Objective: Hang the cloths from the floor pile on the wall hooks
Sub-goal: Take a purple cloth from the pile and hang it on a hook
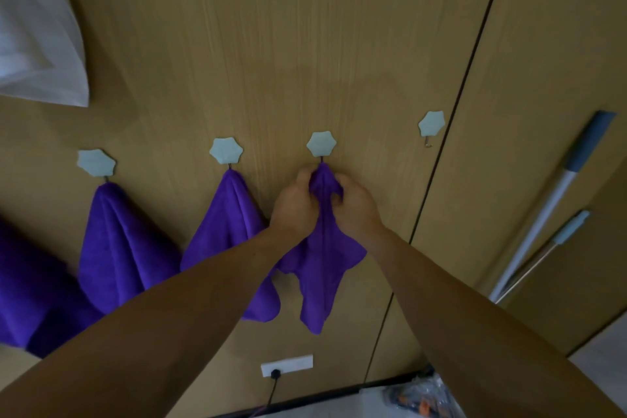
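Observation:
A purple cloth hangs from a pale star-shaped wall hook on the wooden wall. My left hand and my right hand both grip its bunched top just under the hook. To the left, two more purple cloths hang from their own hooks. A further purple cloth shows at the far left edge. One hook to the right is bare.
Two long-handled tools lean against the wall panel at right. A white socket with a black plug sits low on the wall. White fabric hangs at top left. A crumpled bag lies on the floor.

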Demonstrator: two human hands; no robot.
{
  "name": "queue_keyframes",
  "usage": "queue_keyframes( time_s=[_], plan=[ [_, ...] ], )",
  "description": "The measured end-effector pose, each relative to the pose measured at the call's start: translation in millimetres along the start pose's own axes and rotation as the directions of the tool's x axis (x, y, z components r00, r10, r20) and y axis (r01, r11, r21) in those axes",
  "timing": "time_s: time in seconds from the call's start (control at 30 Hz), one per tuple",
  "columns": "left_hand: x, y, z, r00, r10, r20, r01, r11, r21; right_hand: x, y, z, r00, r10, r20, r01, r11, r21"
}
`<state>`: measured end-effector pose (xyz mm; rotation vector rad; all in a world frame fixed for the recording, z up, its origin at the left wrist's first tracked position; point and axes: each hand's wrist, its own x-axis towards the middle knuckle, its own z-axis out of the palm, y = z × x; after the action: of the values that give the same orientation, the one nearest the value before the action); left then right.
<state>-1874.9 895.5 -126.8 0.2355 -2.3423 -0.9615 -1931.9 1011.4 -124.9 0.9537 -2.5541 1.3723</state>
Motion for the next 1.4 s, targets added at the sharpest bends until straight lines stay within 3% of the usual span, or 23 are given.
queue_keyframes(
  time_s=[0.23, 0.43, 0.63, 0.83, 1.07, 1.2, 1.4],
  plan=[
    [4, 3, -6, 0.989, -0.044, 0.141, 0.03, 0.994, 0.105, 4, -8, -4, 0.99, 0.127, 0.068, -0.119, 0.987, -0.106],
    [-12, 10, -17, 0.99, -0.114, 0.084, 0.096, 0.976, 0.193, -20, -2, -9, 0.967, 0.25, -0.04, -0.253, 0.952, -0.172],
    [-46, 17, -38, 0.979, 0.141, 0.15, -0.199, 0.832, 0.518, -80, -2, -21, 0.94, 0.33, -0.092, -0.342, 0.906, -0.249],
    [-95, 10, -59, 0.897, 0.219, 0.383, -0.395, 0.786, 0.475, -157, -28, -32, 0.89, 0.405, -0.209, -0.453, 0.836, -0.31],
    [-201, -3, -70, 0.718, 0.2, 0.666, -0.517, 0.794, 0.319, -297, -69, 1, 0.789, 0.582, -0.196, -0.612, 0.723, -0.319],
    [-275, 2, -58, 0.531, 0.182, 0.827, -0.574, 0.795, 0.194, -393, -84, 9, 0.697, 0.703, -0.145, -0.692, 0.606, -0.391],
    [-385, 17, -30, 0.249, 0.213, 0.945, -0.566, 0.823, -0.036, -523, -90, -2, 0.514, 0.84, -0.174, -0.831, 0.437, -0.343]
  ],
)
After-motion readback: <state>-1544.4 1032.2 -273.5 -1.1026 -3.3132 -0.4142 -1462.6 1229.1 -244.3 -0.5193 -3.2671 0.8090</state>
